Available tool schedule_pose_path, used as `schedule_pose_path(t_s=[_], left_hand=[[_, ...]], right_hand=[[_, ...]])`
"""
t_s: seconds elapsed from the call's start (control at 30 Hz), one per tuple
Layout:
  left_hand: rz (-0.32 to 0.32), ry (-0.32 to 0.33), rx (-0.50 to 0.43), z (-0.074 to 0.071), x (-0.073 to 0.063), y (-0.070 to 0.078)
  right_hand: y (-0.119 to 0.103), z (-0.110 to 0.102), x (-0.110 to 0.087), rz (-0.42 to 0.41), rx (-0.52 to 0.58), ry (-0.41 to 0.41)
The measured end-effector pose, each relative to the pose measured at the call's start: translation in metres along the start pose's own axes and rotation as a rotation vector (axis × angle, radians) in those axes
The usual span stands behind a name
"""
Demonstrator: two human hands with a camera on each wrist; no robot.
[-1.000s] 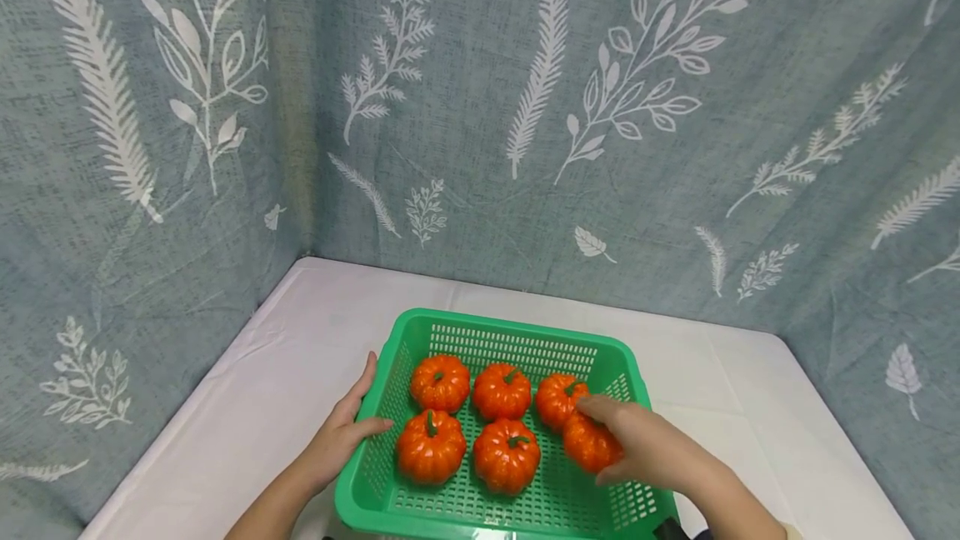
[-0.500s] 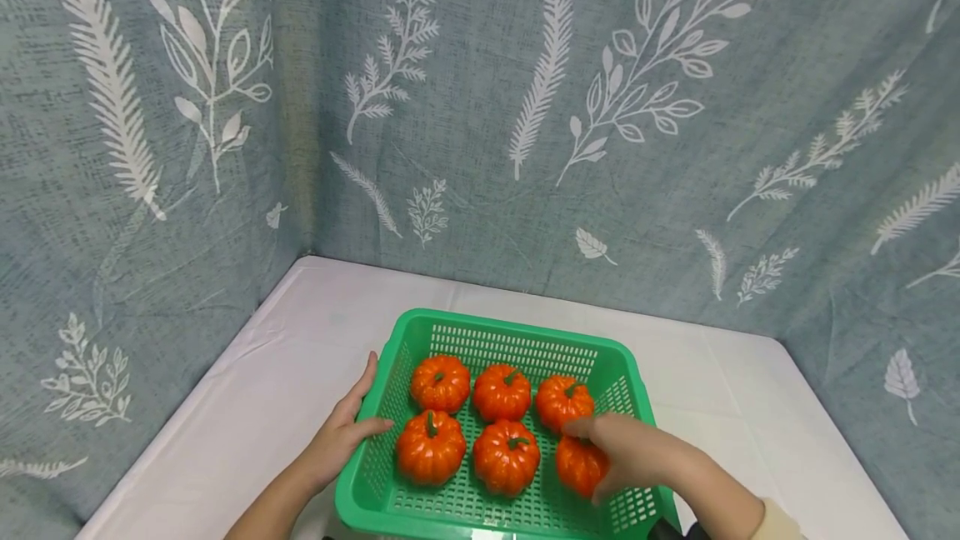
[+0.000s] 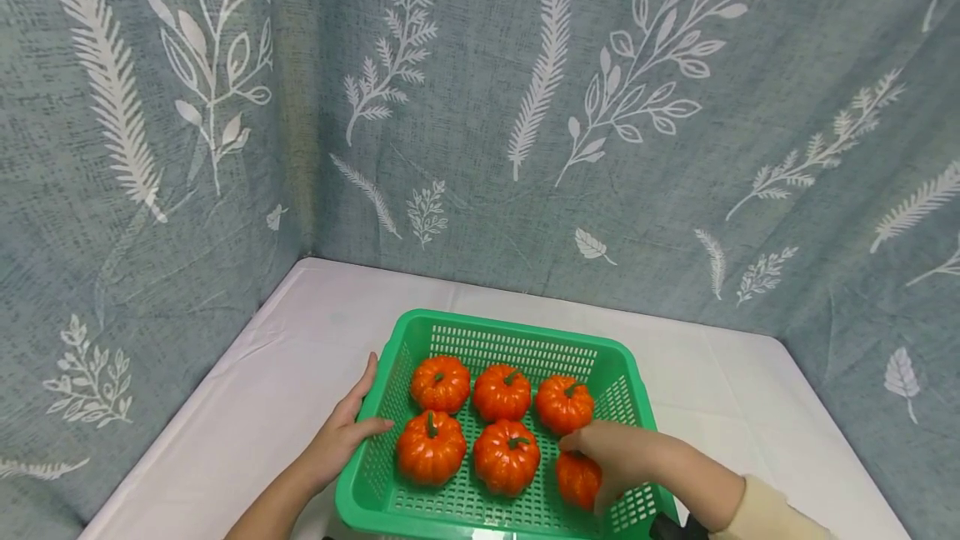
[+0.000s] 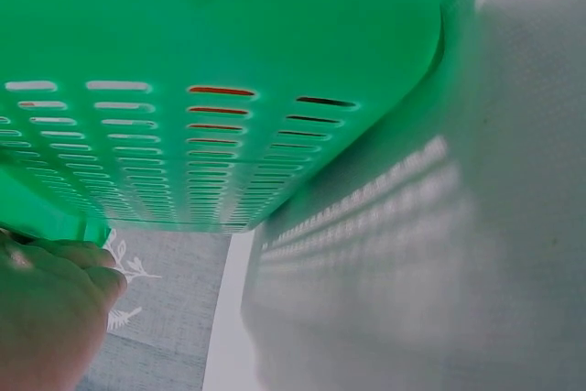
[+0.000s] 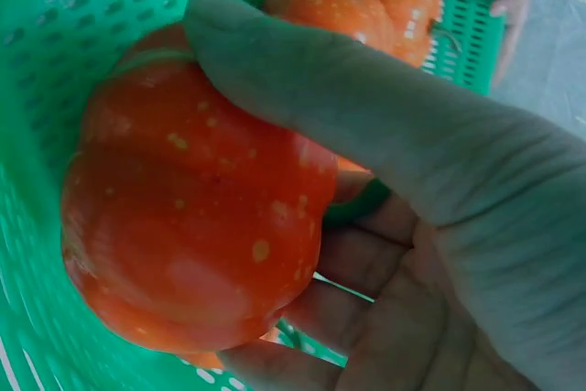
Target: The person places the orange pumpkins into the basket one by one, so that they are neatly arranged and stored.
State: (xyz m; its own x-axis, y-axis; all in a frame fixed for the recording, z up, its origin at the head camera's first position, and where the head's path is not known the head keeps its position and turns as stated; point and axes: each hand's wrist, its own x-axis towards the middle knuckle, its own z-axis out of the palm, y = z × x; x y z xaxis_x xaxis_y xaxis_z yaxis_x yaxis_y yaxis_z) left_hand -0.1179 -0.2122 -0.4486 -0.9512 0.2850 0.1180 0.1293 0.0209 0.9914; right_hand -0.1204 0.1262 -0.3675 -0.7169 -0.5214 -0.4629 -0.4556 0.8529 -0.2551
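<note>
A green plastic basket (image 3: 517, 327) holds several shiny orange pumpkins with green stems. My right hand (image 3: 626, 457) grips one pumpkin (image 3: 577, 483) in the basket's near right part. In the right wrist view the thumb (image 5: 302, 75) lies over this pumpkin (image 5: 192, 217) and the fingers curl under its stem side. Just behind it sits another pumpkin (image 3: 564, 402). My left hand (image 3: 337, 440) holds the basket's left rim, thumb inside and fingers along the outer wall. The left wrist view has that hand (image 4: 46, 309) at the lower left, beside the slotted wall (image 4: 229, 16).
Two pumpkins (image 3: 431, 448) (image 3: 507, 457) stand in the near row, and two more (image 3: 440, 383) (image 3: 502, 392) behind them. White cloth (image 3: 750, 390) covers the table. A grey-blue leaf-patterned curtain (image 3: 465, 107) hangs along the back and sides.
My right hand has drawn the pumpkin toward the basket's near side, away from the one behind it. The left hand and the basket have stayed in place.
</note>
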Motion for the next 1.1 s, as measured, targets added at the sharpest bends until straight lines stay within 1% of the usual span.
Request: schedule_pose_path(t_s=[0.23, 0.57, 0.77, 0.97, 1.1], left_hand=[[0.007, -0.003, 0.005, -0.0003, 0.0005, 0.0008], [0.009, -0.004, 0.024, 0.0002, 0.0011, 0.0016], [0.003, -0.009, 0.017, 0.0001, 0.0002, 0.0024], [-0.013, -0.007, 0.019, 0.0005, -0.0004, 0.0019], [-0.008, -0.006, 0.028, 0.001, -0.0008, 0.0023]], right_hand=[[-0.0025, -0.0003, 0.0062, 0.041, -0.032, -0.028], [-0.0014, 0.0008, 0.0101, 0.075, -0.025, -0.045], [-0.0016, 0.0018, 0.0104, 0.066, -0.038, -0.039], [-0.0033, 0.0028, 0.0094, 0.045, -0.02, -0.037], [-0.0036, 0.0028, 0.0099, 0.04, -0.011, -0.042]])
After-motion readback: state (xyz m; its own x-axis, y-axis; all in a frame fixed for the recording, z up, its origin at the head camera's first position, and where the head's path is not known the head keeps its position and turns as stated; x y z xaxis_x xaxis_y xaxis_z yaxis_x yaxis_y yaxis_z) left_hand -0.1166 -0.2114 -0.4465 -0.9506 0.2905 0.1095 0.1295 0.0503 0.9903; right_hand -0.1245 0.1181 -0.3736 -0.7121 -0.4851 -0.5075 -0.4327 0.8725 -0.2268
